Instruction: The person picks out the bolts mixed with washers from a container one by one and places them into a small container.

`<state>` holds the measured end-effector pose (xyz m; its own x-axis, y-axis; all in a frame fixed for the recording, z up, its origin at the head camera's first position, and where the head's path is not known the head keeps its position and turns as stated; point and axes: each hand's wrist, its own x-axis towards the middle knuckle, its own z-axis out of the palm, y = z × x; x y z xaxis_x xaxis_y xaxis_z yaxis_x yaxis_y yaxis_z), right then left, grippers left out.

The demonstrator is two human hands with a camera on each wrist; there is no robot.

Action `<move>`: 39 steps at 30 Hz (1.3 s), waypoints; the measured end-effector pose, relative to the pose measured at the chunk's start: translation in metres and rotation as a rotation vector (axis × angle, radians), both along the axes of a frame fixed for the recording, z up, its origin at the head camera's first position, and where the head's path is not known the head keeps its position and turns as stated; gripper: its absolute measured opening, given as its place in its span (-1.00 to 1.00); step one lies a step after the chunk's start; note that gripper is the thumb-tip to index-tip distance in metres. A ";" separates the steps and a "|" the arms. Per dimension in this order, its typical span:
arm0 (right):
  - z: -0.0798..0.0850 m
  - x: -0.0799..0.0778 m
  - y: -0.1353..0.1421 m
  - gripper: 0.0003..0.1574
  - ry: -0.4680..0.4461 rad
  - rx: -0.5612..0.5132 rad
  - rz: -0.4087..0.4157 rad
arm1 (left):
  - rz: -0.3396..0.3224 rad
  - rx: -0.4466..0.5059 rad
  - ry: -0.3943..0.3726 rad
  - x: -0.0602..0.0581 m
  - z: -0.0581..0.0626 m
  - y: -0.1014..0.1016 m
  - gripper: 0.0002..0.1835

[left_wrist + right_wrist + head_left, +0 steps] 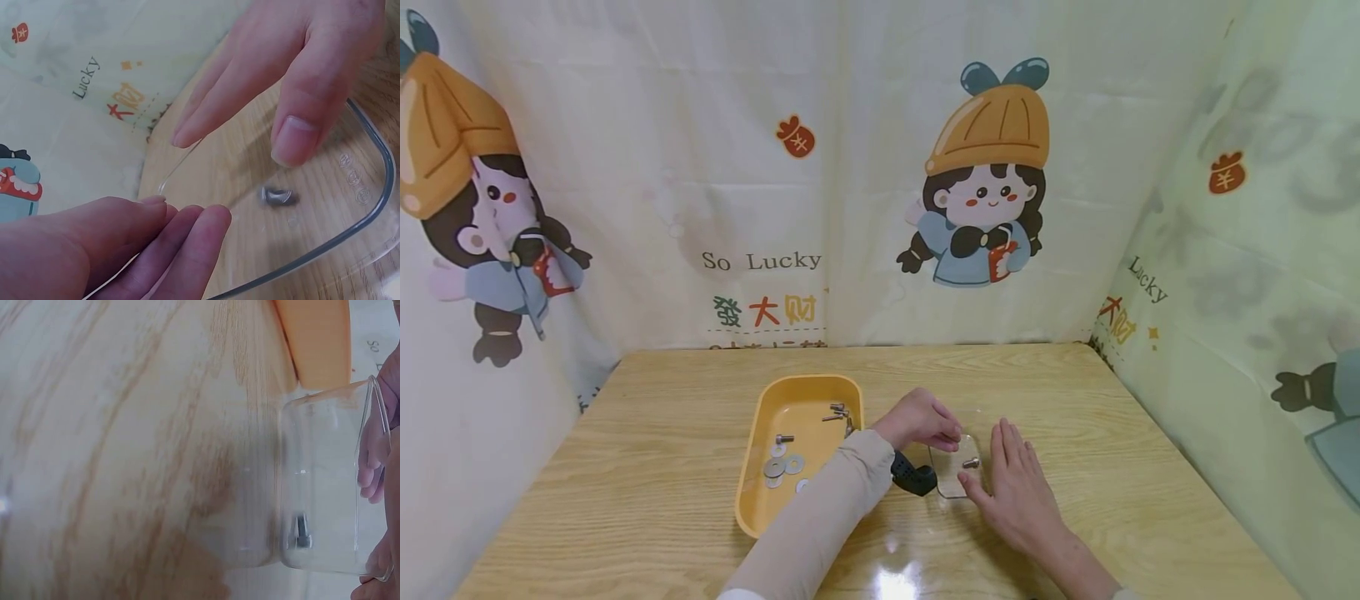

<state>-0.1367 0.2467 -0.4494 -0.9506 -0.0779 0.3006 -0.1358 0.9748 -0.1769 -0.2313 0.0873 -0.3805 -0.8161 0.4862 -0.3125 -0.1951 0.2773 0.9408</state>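
Observation:
A clear, see-through box (325, 456) with a rounded rim stands on the table. One metal bolt (972, 462) lies inside it, blurred in the left wrist view. At the box's left, above its rim, is my left hand (925, 421), thumb and fingertips drawn together. I see nothing between them in the left wrist view. My right hand (1018, 487) lies along the right side of the box with straight fingers, its thumb (297, 140) near the front edge. Whether the right fingers touch the wall cannot be made out.
Left of the box stands a yellow tray (747, 475) with several bolts (837, 410) and flat washers (774, 467) in it; my left sleeve (827, 517) crosses its right side. A black strap-like piece (914, 477) sits by the left wrist. Printed curtains (865, 167) enclose the wooden table (625, 483).

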 end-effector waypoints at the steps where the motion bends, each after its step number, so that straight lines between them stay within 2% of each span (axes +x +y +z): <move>1: 0.000 0.000 0.000 0.13 -0.002 0.001 0.000 | -0.003 0.007 0.003 0.000 0.000 -0.001 -0.86; 11: 0.003 0.002 0.000 0.14 -0.013 0.031 0.005 | 0.010 0.045 -0.003 -0.002 0.003 -0.013 -0.92; 20: 0.014 0.001 -0.005 0.16 0.013 0.040 0.031 | -0.006 0.089 0.021 -0.006 0.008 -0.033 -0.91; 27: 0.021 0.000 -0.018 0.16 0.020 0.047 0.059 | 0.002 0.108 0.005 -0.007 0.010 -0.050 -0.88; 33: 0.026 -0.002 -0.031 0.14 0.042 0.050 0.090 | 0.044 0.133 -0.033 -0.010 0.012 -0.063 -0.87; 39: 0.032 -0.003 -0.046 0.13 0.044 0.064 0.116 | 0.058 0.138 -0.035 -0.013 0.012 -0.079 -0.80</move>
